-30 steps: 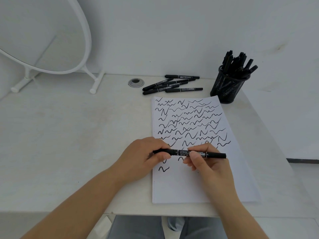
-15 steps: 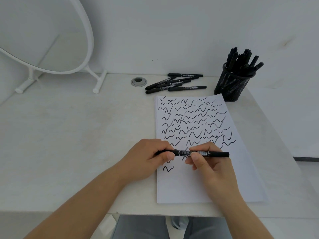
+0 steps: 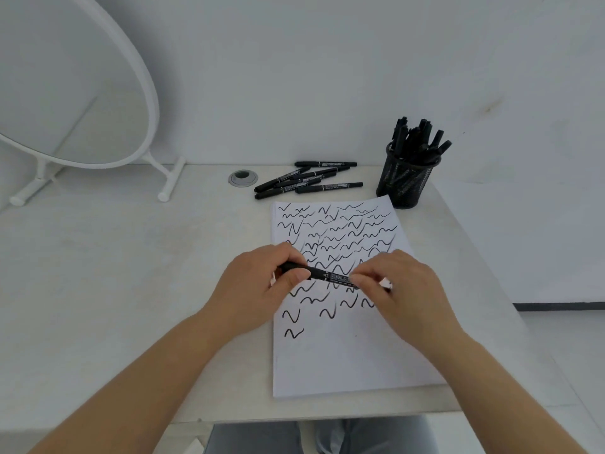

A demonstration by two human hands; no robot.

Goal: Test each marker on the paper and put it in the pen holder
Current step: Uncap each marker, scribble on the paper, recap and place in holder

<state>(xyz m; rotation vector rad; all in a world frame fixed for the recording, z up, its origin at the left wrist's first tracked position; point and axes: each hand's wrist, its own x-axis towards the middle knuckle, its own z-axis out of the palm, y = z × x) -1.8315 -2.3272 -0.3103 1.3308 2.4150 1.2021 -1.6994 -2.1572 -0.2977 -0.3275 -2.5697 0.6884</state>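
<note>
Only the head view to go on, looking down over both arms. The marker [image 3: 330, 276] is held level above the paper [image 3: 347, 362], long axis running left to right and dipping a touch toward the right. The left hand [image 3: 258, 286] has its fingers curled round the left end, thumb laid on top; the right hand [image 3: 397, 288] pinches the barrel further along with thumb and fingertips. So both hands have a grip on the same marker, one at each end.

My guess is the cap is either coming off or going back on, and whichever it is, the pull or push runs straight along that left-right axis. After that the pen holder [image 3: 404, 180] is the target, up at the back right of the bench [image 3: 114, 273], just beyond the paper's top right corner, so the right hand is the nearer one for the drop. It's already stuffed with markers.

Hard to make out: the marker's right end is buried behind the right hand, the left tip is inside the left fingers, so I can't tell if a cap is on. The spare markers [image 3: 307, 181] lie in a loose pile at the back, just left of the holder; exact count is unclear.
</note>
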